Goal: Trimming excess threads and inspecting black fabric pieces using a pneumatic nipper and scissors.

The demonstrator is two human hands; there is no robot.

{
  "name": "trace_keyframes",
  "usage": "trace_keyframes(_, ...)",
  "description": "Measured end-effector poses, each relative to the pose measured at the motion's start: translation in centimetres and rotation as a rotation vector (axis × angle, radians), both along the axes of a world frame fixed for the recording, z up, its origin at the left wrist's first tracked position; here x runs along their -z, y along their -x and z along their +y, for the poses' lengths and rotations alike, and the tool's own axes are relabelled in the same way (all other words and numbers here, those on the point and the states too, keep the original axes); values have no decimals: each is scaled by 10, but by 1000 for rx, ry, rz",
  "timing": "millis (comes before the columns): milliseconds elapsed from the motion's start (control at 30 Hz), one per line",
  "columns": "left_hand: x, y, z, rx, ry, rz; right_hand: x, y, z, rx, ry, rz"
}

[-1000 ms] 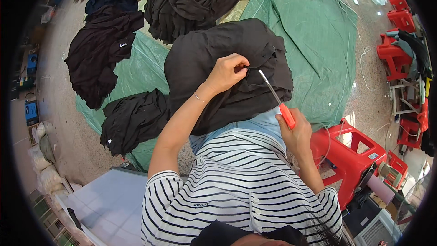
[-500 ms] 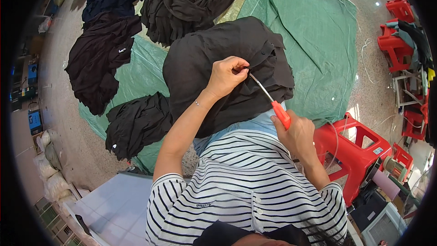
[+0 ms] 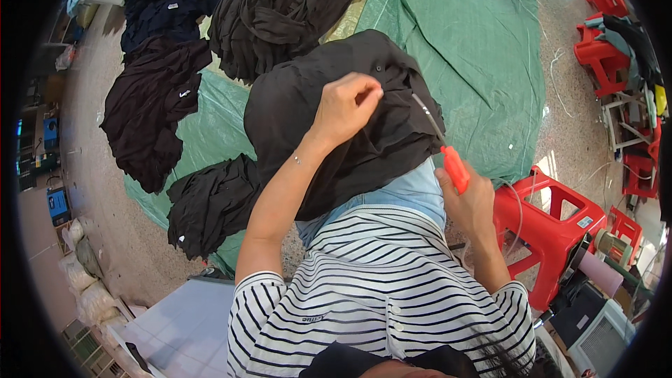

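Raised slightly since half a second ago, the left hand (image 3: pixel 348 106) pinches a fold of the black garment (image 3: pixel 315 119) draped over the person's lap at the frame's centre. A green tarp (image 3: pixel 476 49) spreads from 10 to 2 o'clock, bearing heaps of dark clothing (image 3: pixel 280 7). A red plastic stool (image 3: pixel 549 227) stands at 4 o'clock. The right hand (image 3: pixel 470 203) grips orange-handled thread snips (image 3: pixel 442 145), blade tip touching the garment.

One garment (image 3: pixel 336 119) on the lap, four dark piles (image 3: pixel 280 7) around, one snipper (image 3: pixel 448 157), several red stools (image 3: pixel 553 224), one green sheet (image 3: pixel 476 49).
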State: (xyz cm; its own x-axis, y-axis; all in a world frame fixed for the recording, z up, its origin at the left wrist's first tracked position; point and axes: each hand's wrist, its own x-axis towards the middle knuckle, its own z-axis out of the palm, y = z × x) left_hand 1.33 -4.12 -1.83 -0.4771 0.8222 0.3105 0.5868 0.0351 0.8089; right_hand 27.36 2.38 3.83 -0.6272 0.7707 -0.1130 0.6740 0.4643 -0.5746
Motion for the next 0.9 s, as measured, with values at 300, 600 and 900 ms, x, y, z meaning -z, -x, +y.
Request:
trace_keyframes(300,5,12,55,102,-44,-83,-2,4,11,-21,3,-35)
trace_keyframes(600,5,28,48,91,141,-59,-4,16,21,-17,68,-32)
trace_keyframes(900,6,25,41,180,202,288,3,21,21,-53,81,-31)
